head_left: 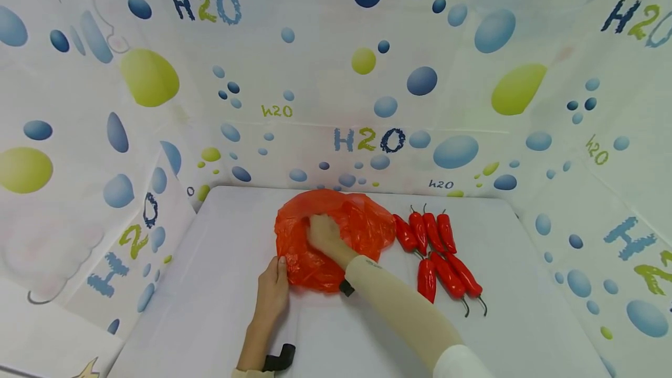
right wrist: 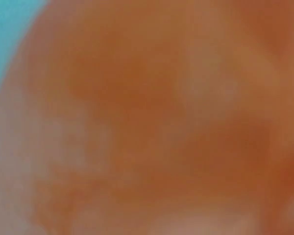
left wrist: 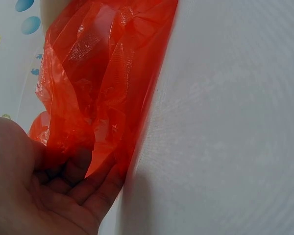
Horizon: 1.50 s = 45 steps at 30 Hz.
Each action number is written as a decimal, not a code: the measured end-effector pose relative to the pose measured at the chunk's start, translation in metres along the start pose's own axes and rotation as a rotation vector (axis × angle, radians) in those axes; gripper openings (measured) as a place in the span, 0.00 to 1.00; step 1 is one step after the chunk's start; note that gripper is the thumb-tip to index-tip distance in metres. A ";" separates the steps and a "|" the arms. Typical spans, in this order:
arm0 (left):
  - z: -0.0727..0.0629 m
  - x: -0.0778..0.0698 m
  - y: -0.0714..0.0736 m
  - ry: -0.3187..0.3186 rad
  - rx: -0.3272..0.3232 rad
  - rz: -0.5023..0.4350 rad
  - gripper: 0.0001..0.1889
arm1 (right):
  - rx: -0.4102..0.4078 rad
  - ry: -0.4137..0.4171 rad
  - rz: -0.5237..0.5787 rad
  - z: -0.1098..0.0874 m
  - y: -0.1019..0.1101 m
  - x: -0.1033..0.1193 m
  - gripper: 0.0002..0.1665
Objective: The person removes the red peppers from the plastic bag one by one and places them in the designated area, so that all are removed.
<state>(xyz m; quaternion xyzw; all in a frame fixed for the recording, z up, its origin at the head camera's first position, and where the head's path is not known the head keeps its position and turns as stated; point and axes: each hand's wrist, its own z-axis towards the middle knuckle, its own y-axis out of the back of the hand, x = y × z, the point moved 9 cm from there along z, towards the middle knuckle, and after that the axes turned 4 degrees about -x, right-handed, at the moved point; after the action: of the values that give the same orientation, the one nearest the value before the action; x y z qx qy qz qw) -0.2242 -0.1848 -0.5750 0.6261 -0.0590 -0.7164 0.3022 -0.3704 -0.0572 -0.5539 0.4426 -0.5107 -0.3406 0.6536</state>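
Note:
A crumpled red plastic bag [head_left: 362, 223] lies at the back middle of the table. My left hand [head_left: 273, 289] grips its near left edge; in the left wrist view, the thumb and fingers of that hand [left wrist: 63, 196] pinch the thin film [left wrist: 112, 88]. Over the bag, my right hand [head_left: 324, 233] reaches into its folds, and the fingertips are hidden. The right wrist view is only a blur of orange-red film [right wrist: 152, 112], so what that hand holds, if anything, does not show.
Several red chili peppers [head_left: 445, 232] lie in two rows to the right of the bag, the nearest touching or almost touching it. The white table [head_left: 210, 308] is bounded behind and at the sides by a printed curtain [head_left: 315, 74].

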 end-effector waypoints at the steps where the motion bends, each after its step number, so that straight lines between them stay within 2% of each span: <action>1: 0.000 0.000 0.000 0.002 0.000 0.000 0.17 | -0.001 -0.004 0.010 0.000 0.000 -0.001 0.08; 7: 0.001 -0.001 -0.002 0.003 0.011 -0.007 0.17 | -0.006 -0.051 0.096 -0.001 0.003 -0.006 0.11; 14: 0.002 0.000 -0.002 -0.006 0.006 0.010 0.18 | 0.019 -0.197 0.392 -0.008 0.011 -0.018 0.24; 19: 0.002 -0.001 0.000 -0.005 0.000 0.015 0.18 | 0.035 -0.251 0.530 -0.011 0.016 -0.024 0.25; 28: 0.001 0.000 -0.002 0.006 0.021 0.010 0.19 | 0.012 -0.205 0.644 -0.020 0.025 -0.029 0.19; 45: 0.000 -0.001 -0.003 0.015 0.025 0.023 0.19 | -0.048 -0.141 0.690 -0.050 0.046 -0.046 0.18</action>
<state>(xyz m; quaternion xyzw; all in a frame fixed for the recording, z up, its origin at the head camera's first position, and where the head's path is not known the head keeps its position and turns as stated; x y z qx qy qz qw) -0.2256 -0.1821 -0.5760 0.6345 -0.0728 -0.7073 0.3032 -0.3335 0.0132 -0.5324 0.2037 -0.6659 -0.1413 0.7036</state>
